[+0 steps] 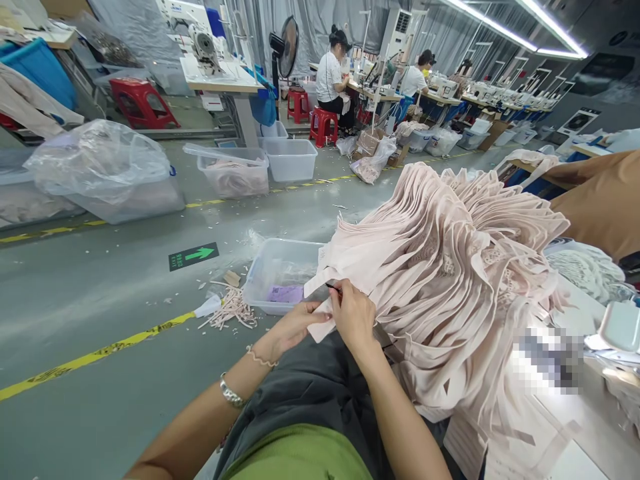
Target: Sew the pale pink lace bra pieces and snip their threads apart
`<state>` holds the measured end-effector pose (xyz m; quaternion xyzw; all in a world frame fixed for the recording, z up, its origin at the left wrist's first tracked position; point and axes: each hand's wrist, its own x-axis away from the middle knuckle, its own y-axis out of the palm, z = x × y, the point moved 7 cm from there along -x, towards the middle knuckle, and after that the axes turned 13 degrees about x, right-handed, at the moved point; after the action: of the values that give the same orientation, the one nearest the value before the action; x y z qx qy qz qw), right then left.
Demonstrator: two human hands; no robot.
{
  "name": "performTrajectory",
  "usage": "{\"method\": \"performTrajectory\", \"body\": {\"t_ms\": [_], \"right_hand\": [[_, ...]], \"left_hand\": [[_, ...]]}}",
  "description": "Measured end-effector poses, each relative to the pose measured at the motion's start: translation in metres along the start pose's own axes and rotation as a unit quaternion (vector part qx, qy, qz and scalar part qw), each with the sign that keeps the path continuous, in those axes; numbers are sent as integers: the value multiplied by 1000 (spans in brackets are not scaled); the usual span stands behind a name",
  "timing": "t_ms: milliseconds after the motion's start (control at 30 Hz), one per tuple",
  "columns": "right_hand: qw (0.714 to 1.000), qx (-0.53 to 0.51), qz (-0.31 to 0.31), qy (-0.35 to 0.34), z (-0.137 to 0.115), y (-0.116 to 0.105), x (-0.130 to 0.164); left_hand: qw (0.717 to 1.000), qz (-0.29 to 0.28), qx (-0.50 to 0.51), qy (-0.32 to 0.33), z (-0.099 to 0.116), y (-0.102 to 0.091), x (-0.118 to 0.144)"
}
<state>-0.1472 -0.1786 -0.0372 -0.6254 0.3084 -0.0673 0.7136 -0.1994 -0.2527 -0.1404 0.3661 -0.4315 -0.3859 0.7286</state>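
Note:
My left hand (293,328) pinches the end of a pale pink fabric strap (320,329) between thumb and fingers, just above my lap. Close against it, my right hand (355,317) is closed around a small black tool (331,287), whose shape is mostly hidden by the fingers; it looks like thread snips. Another pale strap end (316,283) sticks out just beyond the fingertips. To the right, a large stack of pale pink garments (435,260) with lace parts spreads over the white table (560,413), its near edge beside my right forearm.
A clear plastic bin (255,280) with a purple packet stands on the floor beyond my hands, fabric scraps (231,308) next to it. More bins (290,160), red stools (140,103) and a sewing machine (203,47) stand farther back. Two people (330,80) sit at machines.

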Motion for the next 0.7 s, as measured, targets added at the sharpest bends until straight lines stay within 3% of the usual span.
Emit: {"method": "performTrajectory", "body": {"t_ms": [100,200,400,700], "right_hand": [[993,-77,88,-4,3,-17,11],[985,-92,147,-11,4,-31,26],[990,-39,137,1,1,-33,34],[996,49,69,3,0,-15,22]], "left_hand": [[995,28,59,69,20,0,-5],[989,18,108,96,37,13,-4],[989,-11,138,57,30,28,5],[987,14,156,46,12,14,10]]}}
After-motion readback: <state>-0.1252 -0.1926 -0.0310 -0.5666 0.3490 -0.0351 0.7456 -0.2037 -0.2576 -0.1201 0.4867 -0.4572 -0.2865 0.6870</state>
